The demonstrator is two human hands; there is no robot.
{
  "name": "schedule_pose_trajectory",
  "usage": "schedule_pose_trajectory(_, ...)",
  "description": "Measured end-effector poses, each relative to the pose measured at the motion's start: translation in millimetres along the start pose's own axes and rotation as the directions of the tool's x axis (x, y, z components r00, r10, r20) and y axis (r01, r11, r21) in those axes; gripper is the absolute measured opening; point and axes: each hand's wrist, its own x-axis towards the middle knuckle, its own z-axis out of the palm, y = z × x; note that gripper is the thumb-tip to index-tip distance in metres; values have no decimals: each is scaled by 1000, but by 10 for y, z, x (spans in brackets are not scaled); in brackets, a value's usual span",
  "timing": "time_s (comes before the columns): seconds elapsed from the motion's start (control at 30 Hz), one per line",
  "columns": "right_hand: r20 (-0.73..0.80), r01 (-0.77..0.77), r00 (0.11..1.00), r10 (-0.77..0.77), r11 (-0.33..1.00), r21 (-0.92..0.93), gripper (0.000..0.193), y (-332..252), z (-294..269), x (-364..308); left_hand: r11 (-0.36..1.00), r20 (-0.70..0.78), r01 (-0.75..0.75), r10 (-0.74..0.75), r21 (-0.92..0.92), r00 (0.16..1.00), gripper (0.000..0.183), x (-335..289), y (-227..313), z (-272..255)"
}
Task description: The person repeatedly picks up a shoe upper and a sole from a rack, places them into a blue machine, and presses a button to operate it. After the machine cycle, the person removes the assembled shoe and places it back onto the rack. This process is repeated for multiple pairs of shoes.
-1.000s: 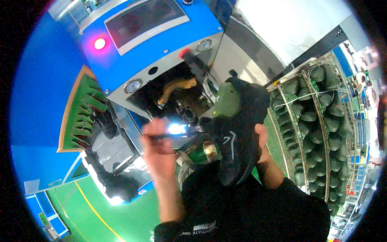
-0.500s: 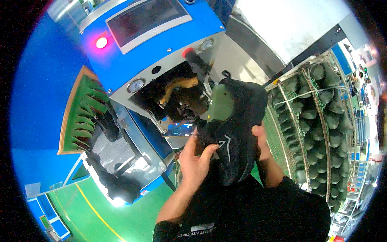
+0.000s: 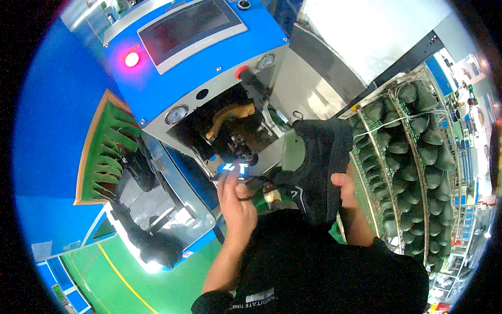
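A black shoe [image 3: 327, 157] with a green shoe last [image 3: 294, 153] inside its opening hangs in front of me, right of the machine's mouth. My right hand [image 3: 346, 186] grips it from the right side, thumb up along the black surface; its other fingers are hidden. My left hand [image 3: 238, 201] is away from the shoe, fingers stretched up against a small lit blue-and-white display [image 3: 235, 169] below the machine opening. Nothing shows in that hand. Inside the opening are a curved yellow-brown part [image 3: 227, 118] and a dark clamp-like mechanism [image 3: 243, 149].
The blue machine [image 3: 209, 57] carries a dark screen [image 3: 191, 31], a glowing red light [image 3: 132, 59], round gauges and a red knob [image 3: 242, 71]. A rack [image 3: 374, 172] of dark rounded pieces stands right. Left are a metal tray [image 3: 183, 209] with black items and a green-flapped opening [image 3: 110, 157].
My left hand has let go of the shoe and moved left and up to the small display, which now shows white shapes. The shoe in my right hand has shifted slightly right and down.
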Motion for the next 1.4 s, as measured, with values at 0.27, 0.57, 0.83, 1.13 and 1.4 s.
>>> schedule_pose_trajectory(0.27, -158, -115, 974, 165, 952, 285, 66, 55, -304, -139, 993, 708, -110, 54, 33, 704, 27, -425, 204, 164)
schedule_pose_trajectory(0.57, -150, -171, 950, 274, 857, 486, 56, -91, -246, -88, 966, 447, 58, 64, -253, 892, 21, -385, 108, 637)
schedule_pose_trajectory(0.83, 108, -367, 907, 408, 637, 677, 48, 52, 55, -16, 973, 83, -223, 227, -53, 970, 20, -324, 166, 585)
schedule_pose_trajectory(1.13, 156, -376, 921, 357, 711, 594, 63, 172, 84, -74, 888, 61, -449, 445, 96, 894, 29, -440, 135, 521)
schedule_pose_trajectory(1.4, 217, -406, 914, 344, 739, 537, 62, -156, 330, -76, 853, -23, -508, 514, 120, 858, 23, -370, 221, 386)
